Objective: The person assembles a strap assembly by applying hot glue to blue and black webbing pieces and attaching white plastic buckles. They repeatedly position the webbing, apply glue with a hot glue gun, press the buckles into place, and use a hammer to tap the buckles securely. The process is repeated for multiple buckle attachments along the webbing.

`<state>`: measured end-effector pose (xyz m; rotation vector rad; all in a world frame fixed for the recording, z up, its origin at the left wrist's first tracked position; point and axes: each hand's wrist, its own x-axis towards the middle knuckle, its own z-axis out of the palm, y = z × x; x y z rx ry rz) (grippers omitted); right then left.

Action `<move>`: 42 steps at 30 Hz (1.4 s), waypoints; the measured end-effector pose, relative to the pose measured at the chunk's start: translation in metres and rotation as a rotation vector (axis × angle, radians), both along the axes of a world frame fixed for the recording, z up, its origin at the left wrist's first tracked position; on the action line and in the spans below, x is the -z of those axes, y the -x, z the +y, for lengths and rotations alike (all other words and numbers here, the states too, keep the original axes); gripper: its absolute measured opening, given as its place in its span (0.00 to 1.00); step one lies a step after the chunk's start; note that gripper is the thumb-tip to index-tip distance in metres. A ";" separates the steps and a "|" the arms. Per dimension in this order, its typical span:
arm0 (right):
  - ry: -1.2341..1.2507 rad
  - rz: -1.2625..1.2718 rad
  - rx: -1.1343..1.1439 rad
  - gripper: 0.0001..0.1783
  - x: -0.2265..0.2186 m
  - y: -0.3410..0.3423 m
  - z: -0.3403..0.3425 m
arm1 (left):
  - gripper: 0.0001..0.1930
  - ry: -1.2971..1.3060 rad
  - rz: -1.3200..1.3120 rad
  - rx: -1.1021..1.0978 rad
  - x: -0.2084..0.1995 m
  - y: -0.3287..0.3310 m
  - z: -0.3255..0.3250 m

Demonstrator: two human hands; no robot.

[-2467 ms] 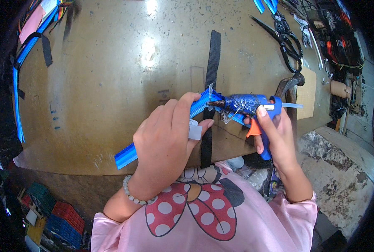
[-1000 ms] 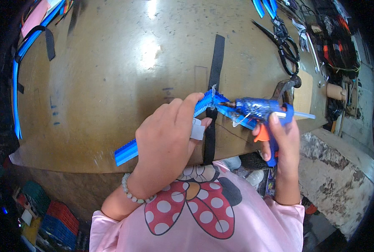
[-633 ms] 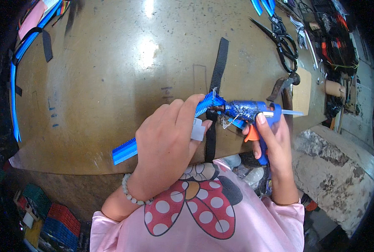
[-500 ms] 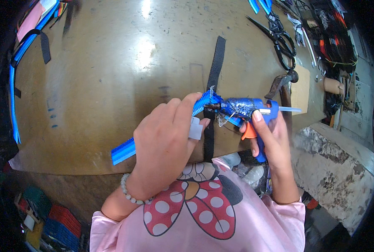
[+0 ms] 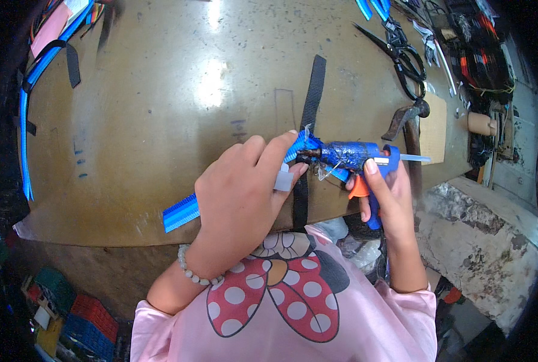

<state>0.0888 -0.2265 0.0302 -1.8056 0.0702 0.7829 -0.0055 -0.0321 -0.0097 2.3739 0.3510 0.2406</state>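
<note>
My right hand [image 5: 385, 193] is wrapped round the handle of a blue glue gun [image 5: 348, 155] with an orange trigger and a pale glue stick [image 5: 415, 158] poking out of its back. Its dark nozzle points left, at a blue striped strap [image 5: 181, 213] where this crosses a black webbing strap [image 5: 313, 90]. My left hand [image 5: 238, 181] is closed over the blue strap, thumb and fingers near the nozzle. A small whitish piece [image 5: 283, 181] shows by the left thumb; what it is I cannot make out. Stringy glue clings to the gun's front.
On the right of the table [image 5: 160, 151] lie a hammer [image 5: 411, 130], black scissors [image 5: 406, 63] and a piece of cardboard [image 5: 433, 130]. More blue strap [image 5: 26, 145] with black bands runs along the left edge. Coloured crates [image 5: 91, 326] stand below at left.
The left hand has shifted slightly right, its thumb closer to the crossing of the straps. The glue gun stays nearly where it was. The whole view has moved a little.
</note>
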 end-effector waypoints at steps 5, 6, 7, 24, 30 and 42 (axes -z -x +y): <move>0.009 -0.029 -0.006 0.18 0.002 0.002 -0.002 | 0.20 -0.092 -0.057 -0.009 0.007 0.000 -0.003; 0.007 -0.031 -0.010 0.18 0.002 0.003 -0.002 | 0.20 -0.092 -0.055 -0.013 0.008 0.000 -0.003; 0.006 -0.034 -0.011 0.18 0.002 0.003 -0.002 | 0.19 -0.091 -0.054 -0.013 0.009 -0.001 -0.003; -0.038 -0.035 0.090 0.17 0.010 0.006 0.002 | 0.16 -0.054 -0.097 -0.021 0.009 -0.001 -0.003; -0.042 -0.011 0.093 0.16 0.013 0.002 0.002 | 0.16 -0.043 -0.104 -0.020 0.008 -0.002 -0.003; -0.026 -0.051 0.072 0.16 0.007 -0.003 0.002 | 0.17 -0.022 -0.088 -0.007 0.005 -0.002 -0.002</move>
